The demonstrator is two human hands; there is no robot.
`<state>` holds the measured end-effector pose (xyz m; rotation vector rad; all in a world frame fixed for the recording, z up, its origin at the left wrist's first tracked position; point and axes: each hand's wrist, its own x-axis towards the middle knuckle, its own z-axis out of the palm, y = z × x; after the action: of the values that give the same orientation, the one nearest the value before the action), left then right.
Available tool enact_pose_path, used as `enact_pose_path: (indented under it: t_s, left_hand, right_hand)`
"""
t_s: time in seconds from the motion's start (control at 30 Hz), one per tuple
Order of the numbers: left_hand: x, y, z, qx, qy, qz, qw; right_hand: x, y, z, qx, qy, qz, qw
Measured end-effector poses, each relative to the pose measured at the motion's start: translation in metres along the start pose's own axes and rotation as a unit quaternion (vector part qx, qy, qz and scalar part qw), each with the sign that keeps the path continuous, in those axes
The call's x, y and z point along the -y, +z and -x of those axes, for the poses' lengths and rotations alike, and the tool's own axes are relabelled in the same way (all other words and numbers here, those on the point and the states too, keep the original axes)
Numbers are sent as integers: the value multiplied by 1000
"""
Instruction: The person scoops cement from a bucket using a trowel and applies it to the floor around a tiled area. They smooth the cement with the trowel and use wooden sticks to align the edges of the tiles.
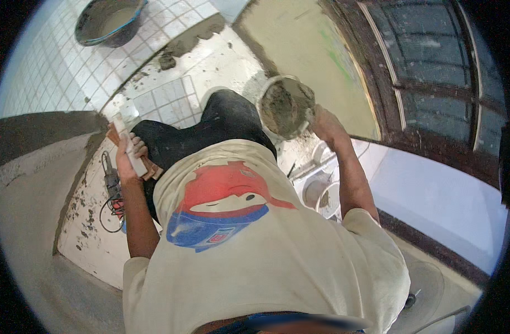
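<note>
Head view: a bucket (pixel 261 104) of mortar (pixel 287 104) stood at the person's right, gripped.
Right hand (pixel 325 127) was closed on its edge; left hand (pixel 124 161), well apart, was clamped around a white bar (pixel 135 161) and brown pieces (pixel 151 169). Square tiles (pixel 71 67) already covered one area; the mortar-spattered pale surface (pixel 219 64) beside them seemingly remained unfinished.

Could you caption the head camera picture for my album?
Left hand gripping a pale bar, right hand at the rim of a bucket holding grey mix.
</note>
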<state>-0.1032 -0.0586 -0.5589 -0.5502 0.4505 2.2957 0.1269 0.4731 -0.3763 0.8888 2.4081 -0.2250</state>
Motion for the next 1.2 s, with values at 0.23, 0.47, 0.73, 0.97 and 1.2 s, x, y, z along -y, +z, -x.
enact_pose_path:
  t_s: [0.23, 0.47, 0.73, 0.97, 1.2]
  left_hand:
    - [5, 9, -8, -6, -3, -61, 998]
    - [12, 14, -8, -5, 4, -67, 998]
    - [12, 22, -10, -56, 11, -118, 991]
    - [14, 26, -17, -82, 12, -122, 989]
    - [13, 24, -11, -33, 16, -103, 994]
  right_hand:
    - [-39, 130, -50, -29, -16, 72, 997]
    - [-39, 74, -47, 85, -122, 60, 987]
    - [-3, 115, -38, 26, -110, 84, 990]
    - [-39, 84, -71, 213, 117, -557, 794]
    - [-82, 52, -98, 155, -230, 37, 960]
